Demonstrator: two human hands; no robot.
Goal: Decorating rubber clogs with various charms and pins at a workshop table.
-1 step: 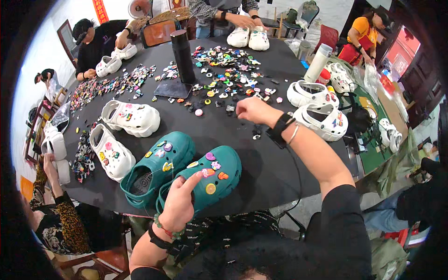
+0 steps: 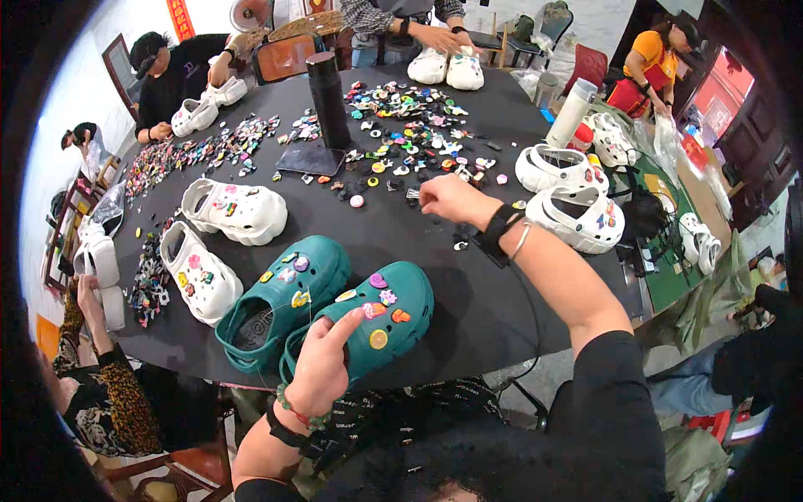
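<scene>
My left hand (image 2: 322,358) grips a teal clog (image 2: 408,301) at its heel opening, thumb lying along the upper beside a pink-and-orange charm. Several colourful charms sit on that clog. Its teal mate (image 2: 311,266), also decorated, stands just left of it on the black table (image 2: 368,243). Out over the table, my right hand (image 2: 456,201) is closed, fingers curled downward at the near edge of the loose charms (image 2: 410,151). A small dark-and-white charm (image 2: 412,193) shows right by its fingertips. Whatever those fingers hold, if anything, is hidden.
White clogs with charms stand at the left (image 2: 234,211) and right (image 2: 577,217). A black bottle (image 2: 328,100) and a dark phone (image 2: 309,161) occupy the middle, a white bottle (image 2: 571,115) the right. Other people handle white clogs around the table.
My right hand has shifted slightly left, toward the dark-and-white charm. My left hand and the teal clogs look unmoved.
</scene>
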